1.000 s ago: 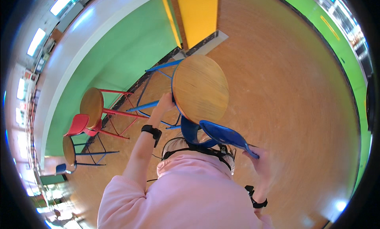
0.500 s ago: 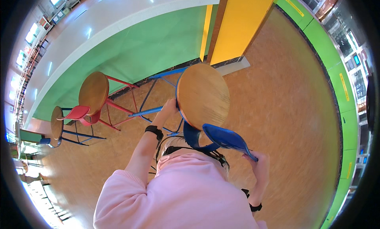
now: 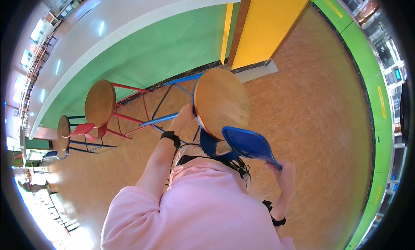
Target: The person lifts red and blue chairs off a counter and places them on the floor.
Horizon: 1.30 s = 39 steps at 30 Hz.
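Observation:
A tall bar stool (image 3: pixel 222 104) with a round wooden seat and blue metal frame is tilted in front of my body, its legs pointing left toward the counter. My left hand (image 3: pixel 186 114) is closed at the seat's underside, beside a blue leg (image 3: pixel 161 119); its fingertips are partly hidden. On the other side, my right hand (image 3: pixel 283 171) grips the outer edge of the stool's blue backrest (image 3: pixel 250 143). Black bands circle both wrists.
To the left, a red-framed stool (image 3: pixel 100 102) and another blue-framed stool (image 3: pixel 63 132) stand by the green counter front (image 3: pixel 151 51). A yellow pillar (image 3: pixel 266 30) rises ahead. Green low panels (image 3: pixel 354 49) line the right side, above brown flooring (image 3: pixel 320 133).
The view has shifted slightly, and the surroundings sit a little differently around me. Both hands keep their hold on the stool, which stays tilted.

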{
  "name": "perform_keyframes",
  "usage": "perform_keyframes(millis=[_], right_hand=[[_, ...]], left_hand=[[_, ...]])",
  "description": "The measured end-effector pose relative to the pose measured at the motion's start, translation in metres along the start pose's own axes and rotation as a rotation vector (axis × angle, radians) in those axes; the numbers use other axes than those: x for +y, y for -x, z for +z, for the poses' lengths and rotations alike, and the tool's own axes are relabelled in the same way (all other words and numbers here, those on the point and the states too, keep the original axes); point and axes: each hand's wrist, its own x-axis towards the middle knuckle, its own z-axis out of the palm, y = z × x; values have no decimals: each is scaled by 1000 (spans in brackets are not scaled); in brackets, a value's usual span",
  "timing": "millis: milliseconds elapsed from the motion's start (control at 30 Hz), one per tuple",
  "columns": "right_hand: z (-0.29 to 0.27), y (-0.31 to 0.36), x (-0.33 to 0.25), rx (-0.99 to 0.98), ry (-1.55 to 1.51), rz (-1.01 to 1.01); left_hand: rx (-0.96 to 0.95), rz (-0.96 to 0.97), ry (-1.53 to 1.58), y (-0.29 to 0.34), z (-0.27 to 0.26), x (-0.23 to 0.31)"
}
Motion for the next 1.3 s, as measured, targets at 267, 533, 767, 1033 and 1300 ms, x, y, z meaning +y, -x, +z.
perform_keyframes(millis=[267,533,767,1033,1300], right_hand=[[-22,-32,34,-4,-19,-89],[-50,-72,55,-20,-98,-83],[-60,-91,46,13,-25,-109],[-48,-114,30,-98,-28,-131],[-18,-147,1,60,57,-389]], left_hand=[[131,-19,-41,-24,20,27],[57,-40,-47,-49,20,63],[50,-59,-70,-54,17,61],[112,-77,14,-81,5,26],[203,-54,84,-94,-22,1]])
